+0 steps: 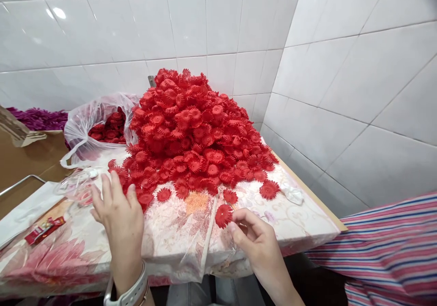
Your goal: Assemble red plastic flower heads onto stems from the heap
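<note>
Between the thumb and fingertips of my right hand (251,234) is a red artificial flower (223,216), held just above the table's front part. My left hand (118,210) is raised with its fingers apart and holds nothing; it is close to the left edge of a big heap of red artificial flowers (194,128). Single flowers lie loose at the foot of the heap, among them one red flower (164,194) and another red flower (269,189) farther right.
A clear plastic bag (80,124) with darker red flowers stands left of the heap. Purple flowers (37,118) and a cardboard box (41,160) are at the far left. A small red packet (45,230) lies on the floral-covered table (85,256). Striped cloth (382,237) hangs at right.
</note>
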Demonstrator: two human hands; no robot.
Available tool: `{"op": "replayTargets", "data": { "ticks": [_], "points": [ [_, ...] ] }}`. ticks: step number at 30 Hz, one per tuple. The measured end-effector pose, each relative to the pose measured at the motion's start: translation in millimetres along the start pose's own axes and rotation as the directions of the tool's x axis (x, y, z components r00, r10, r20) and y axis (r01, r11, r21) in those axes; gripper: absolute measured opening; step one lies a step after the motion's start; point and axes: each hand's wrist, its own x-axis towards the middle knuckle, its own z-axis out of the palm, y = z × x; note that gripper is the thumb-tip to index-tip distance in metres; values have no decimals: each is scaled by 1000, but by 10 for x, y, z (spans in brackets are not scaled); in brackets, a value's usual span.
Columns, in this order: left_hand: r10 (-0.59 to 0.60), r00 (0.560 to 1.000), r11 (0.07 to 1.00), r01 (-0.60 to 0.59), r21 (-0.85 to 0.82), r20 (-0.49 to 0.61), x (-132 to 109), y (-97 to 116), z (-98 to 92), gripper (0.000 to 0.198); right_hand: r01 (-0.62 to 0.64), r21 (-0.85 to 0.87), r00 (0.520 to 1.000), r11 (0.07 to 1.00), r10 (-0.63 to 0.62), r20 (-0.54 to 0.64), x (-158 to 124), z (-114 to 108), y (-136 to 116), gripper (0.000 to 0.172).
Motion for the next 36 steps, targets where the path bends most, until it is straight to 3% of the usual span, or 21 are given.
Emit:
{"op": "replayTargets", "data": {
  "ticks": [3,4,6,7,9,11,12,15,18,21,24,31,36],
  "points": [
    [79,978,966,-27,-256,195,-135,72,-91,42,155,-186,988,970,-154,17,16,21,58,12],
    [139,935,908,10,-419,326,-232,124,-116,36,232,-266,972,935,-234,27,19,33,60,10],
    [204,754,812,227,-538,625,-448,253,-162,25,397,-405,913,824,-400,80,20,58,35,11],
    [237,660,775,314,-548,713,-547,322,-183,22,471,-448,874,760,-472,119,17,67,12,13],
    [198,605,676,485,-555,771,-700,448,-216,17,572,-481,807,664,-560,186,7,76,-39,15],
    [131,611,570,597,-564,781,-786,536,-237,10,595,-457,794,661,-571,207,-11,70,-75,14],
    [101,618,522,634,-570,780,-810,563,-244,8,569,-426,817,703,-543,196,-24,63,-85,12],
    [56,624,438,686,-581,779,-850,592,-258,6,345,-239,938,907,-328,110,-62,41,-94,6],
    [47,627,426,692,-583,778,-891,594,-273,9,100,2,993,995,-99,67,-90,36,-118,8],
    [23,640,411,694,-591,768,-936,613,-290,10,-1,150,997,989,-10,73,-103,43,-168,11],
    [8,646,379,704,-600,763,-964,627,-299,12,-18,194,998,981,5,67,-108,43,-210,12],
    [17,563,321,779,-538,826,-965,523,-277,21,-8,142,996,990,-6,94,-124,23,-227,8],
    [-90,564,255,810,-529,821,-968,596,-329,22,7,104,994,995,-18,110,-134,30,-222,5]
  ]
}}
